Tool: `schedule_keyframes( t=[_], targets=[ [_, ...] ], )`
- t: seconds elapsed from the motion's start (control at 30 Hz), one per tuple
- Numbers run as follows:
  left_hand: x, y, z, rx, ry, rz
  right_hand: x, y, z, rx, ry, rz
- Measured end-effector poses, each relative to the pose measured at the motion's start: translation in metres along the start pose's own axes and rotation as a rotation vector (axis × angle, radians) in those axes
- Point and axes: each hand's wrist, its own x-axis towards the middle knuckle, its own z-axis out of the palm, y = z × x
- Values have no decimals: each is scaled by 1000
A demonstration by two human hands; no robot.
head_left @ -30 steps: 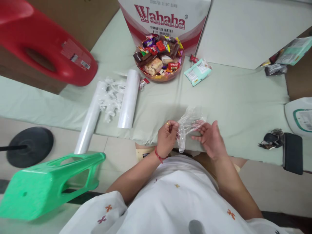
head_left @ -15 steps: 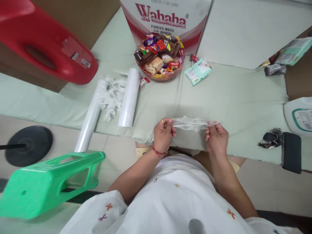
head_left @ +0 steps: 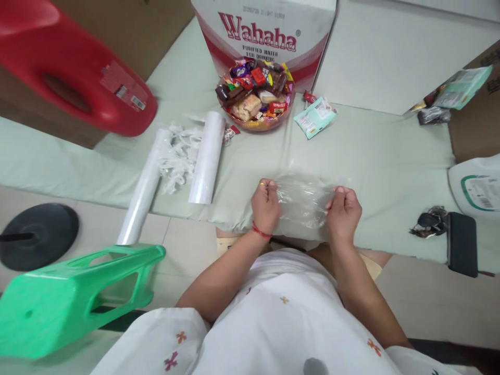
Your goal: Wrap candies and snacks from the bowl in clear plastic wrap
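My left hand (head_left: 266,207) pinches one side of a clear plastic bowl cover (head_left: 302,200). Its other side is gripped in the closed fingers of my right hand (head_left: 344,211). Stretched between both hands, the thin film hangs just above the near edge of the cloth. Beyond it stands a bowl (head_left: 260,125) heaped with wrapped sweets and snacks. To the left, a crumpled pile of clear plastic (head_left: 180,156) lies between two white rolls, one a shorter roll (head_left: 208,159) and the other a longer roll (head_left: 142,182).
Behind the bowl is a Wahaha carton (head_left: 269,26). A mint-green packet (head_left: 315,117) lies right of it. At far right are keys (head_left: 429,221), a phone (head_left: 462,245) and a white jug (head_left: 478,185). On the left are a red jug (head_left: 94,78) and a green plastic stand (head_left: 78,297).
The plastic between my hands has spread from a narrow gathered strip into a wider, rounded sheet. My left hand has shifted slightly right and up, with both hands still holding it.
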Motion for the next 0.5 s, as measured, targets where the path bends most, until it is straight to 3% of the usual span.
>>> schedule_keyframes(
  t=[0.13, 0.37, 0.5],
  targets=[
    [5, 0, -22, 256, -122, 159, 14, -4, -20, -160, -100, 45],
    [7, -5, -31, 242, -79, 73, 20, 1, -28, -147, -153, 168],
    [14, -4, -40, 570, -51, 139, 20, 6, -28, -264, -161, 83]
  ],
)
